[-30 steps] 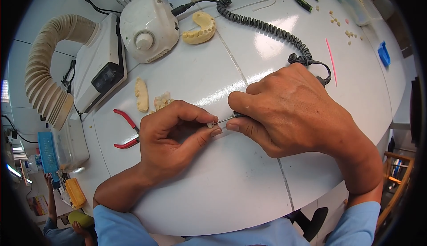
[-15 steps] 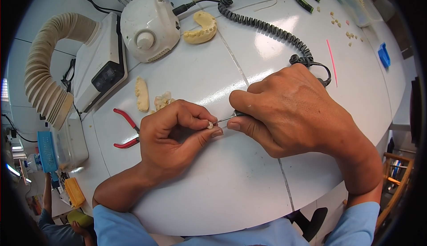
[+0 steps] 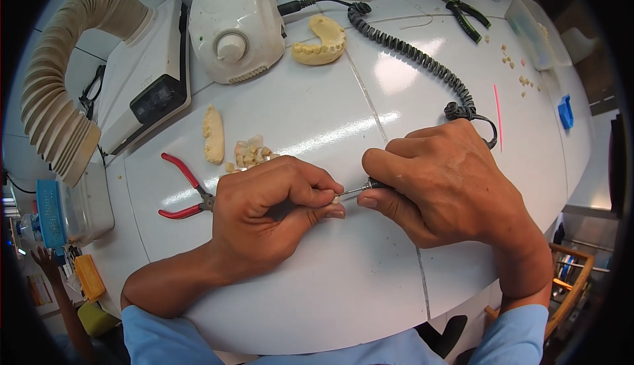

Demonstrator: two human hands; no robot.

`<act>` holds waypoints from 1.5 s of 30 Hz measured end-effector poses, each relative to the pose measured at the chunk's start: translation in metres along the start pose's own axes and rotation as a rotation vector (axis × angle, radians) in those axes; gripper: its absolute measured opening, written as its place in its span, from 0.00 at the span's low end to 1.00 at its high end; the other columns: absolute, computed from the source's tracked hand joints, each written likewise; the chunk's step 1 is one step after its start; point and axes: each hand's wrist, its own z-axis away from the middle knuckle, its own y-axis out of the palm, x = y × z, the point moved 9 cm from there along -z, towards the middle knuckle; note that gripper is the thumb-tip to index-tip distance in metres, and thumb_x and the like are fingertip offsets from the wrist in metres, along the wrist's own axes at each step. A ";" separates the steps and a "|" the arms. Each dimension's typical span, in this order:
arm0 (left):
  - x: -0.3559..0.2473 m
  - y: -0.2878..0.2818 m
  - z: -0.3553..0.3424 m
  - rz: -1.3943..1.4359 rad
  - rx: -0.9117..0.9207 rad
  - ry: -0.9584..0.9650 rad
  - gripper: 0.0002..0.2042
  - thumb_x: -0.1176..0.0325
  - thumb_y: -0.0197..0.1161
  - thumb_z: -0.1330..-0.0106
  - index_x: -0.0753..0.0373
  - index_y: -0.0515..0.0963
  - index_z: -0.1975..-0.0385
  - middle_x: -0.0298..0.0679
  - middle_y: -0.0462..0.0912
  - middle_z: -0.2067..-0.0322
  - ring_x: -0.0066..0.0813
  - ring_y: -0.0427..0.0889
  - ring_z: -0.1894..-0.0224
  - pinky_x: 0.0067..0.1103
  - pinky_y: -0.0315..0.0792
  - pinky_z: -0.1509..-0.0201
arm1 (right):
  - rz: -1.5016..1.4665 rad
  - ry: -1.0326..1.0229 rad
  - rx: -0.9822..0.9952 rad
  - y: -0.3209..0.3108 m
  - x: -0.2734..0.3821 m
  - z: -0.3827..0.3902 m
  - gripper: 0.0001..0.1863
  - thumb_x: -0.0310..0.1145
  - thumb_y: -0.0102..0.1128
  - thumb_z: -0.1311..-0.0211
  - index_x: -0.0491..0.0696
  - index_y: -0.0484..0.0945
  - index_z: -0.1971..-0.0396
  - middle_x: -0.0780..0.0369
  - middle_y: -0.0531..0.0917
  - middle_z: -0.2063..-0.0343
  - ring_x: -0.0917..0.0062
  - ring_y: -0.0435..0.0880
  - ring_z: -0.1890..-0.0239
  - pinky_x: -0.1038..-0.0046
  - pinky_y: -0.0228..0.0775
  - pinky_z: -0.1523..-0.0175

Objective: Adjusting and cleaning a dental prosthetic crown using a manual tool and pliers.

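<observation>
My left hand [image 3: 271,219] pinches a tiny whitish tooth-like piece [image 3: 335,199] between thumb and fingers. My right hand [image 3: 442,186] grips a dark rotary handpiece [image 3: 375,183], its thin metal shank reaching left to that piece; where the tip meets it is too small to tell. Behind my left hand lie a pile of small cream pieces [image 3: 249,152] and a long pale cast strip [image 3: 212,137]. Red-handled pliers [image 3: 186,212] rest at its left. The handpiece's coiled black cord [image 3: 413,48] runs up to a white control unit [image 3: 234,28].
A white box with a ribbed hose [image 3: 66,101] stands left, a horseshoe dental cast [image 3: 318,51] behind. Black-green pliers [image 3: 470,21], a clear container [image 3: 531,31], scattered bits, a pink rod [image 3: 497,117] and a blue clip [image 3: 565,112] are right. Another person's hand [image 3: 46,262] shows lower left.
Both my hands have shifted slightly right and down in the picture, keeping their holds. The view of the bench has shifted too. The other person's hand at lower left has moved.
</observation>
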 end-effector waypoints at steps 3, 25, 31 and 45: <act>0.000 -0.001 -0.002 0.020 -0.019 -0.019 0.10 0.88 0.76 0.37 0.67 0.81 0.70 0.49 0.91 0.59 0.28 0.92 0.58 0.22 0.88 0.53 | -0.018 -0.001 -0.009 -0.003 -0.001 0.000 0.18 0.46 0.69 0.29 0.51 0.76 0.72 0.64 0.73 0.86 0.65 0.76 0.83 0.60 0.59 0.75; 0.002 0.000 -0.001 -0.003 0.033 -0.056 0.12 0.86 0.76 0.36 0.66 0.78 0.62 0.47 0.91 0.60 0.28 0.93 0.56 0.22 0.87 0.51 | -0.006 0.008 0.052 0.001 -0.002 -0.001 0.16 0.46 0.69 0.29 0.51 0.77 0.71 0.64 0.73 0.85 0.65 0.76 0.82 0.60 0.59 0.74; 0.003 0.000 -0.001 -0.013 0.038 -0.064 0.13 0.86 0.76 0.36 0.65 0.78 0.62 0.47 0.92 0.60 0.27 0.93 0.56 0.22 0.87 0.52 | -0.002 -0.006 0.049 0.002 -0.001 0.000 0.16 0.45 0.69 0.29 0.51 0.78 0.71 0.65 0.72 0.86 0.65 0.75 0.83 0.61 0.59 0.75; 0.001 0.001 -0.001 -0.021 0.037 -0.043 0.13 0.87 0.76 0.37 0.65 0.78 0.62 0.46 0.92 0.60 0.26 0.92 0.58 0.22 0.86 0.53 | -0.018 -0.033 -0.001 -0.002 0.001 0.000 0.16 0.45 0.69 0.29 0.51 0.77 0.72 0.65 0.72 0.86 0.65 0.75 0.83 0.60 0.59 0.75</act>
